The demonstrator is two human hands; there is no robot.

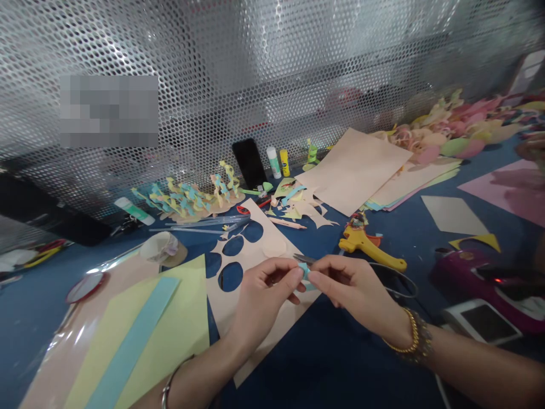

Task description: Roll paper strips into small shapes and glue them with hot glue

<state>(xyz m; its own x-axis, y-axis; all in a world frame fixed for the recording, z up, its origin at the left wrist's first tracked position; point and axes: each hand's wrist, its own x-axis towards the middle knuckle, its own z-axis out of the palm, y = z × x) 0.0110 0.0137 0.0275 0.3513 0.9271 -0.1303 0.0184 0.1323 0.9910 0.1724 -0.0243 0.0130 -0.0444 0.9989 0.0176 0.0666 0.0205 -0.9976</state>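
Between the fingertips of both hands is a small piece of light blue paper (304, 270). My left hand (270, 289) pinches its left side, and my right hand (347, 284) pinches the right side. Below them lies a pale peach sheet (251, 324) with several round holes cut in it. Cut pale discs (275, 245) rest on that sheet. Metal blade tips (301, 257) show just behind the fingers; the rest of that tool is hidden by my right hand. Farther left, a light blue paper strip (136, 341) lies across a yellow sheet (187, 318).
A yellow glue gun (366, 247) lies right of my hands, near a purple device (481, 278). Behind stand a black phone (249, 163), glue sticks (273, 162) and curled paper pieces (191, 196). Paper scraps (304, 201) and a tape roll (164, 249) lie about. Perforated metal (204, 85) closes off the back.
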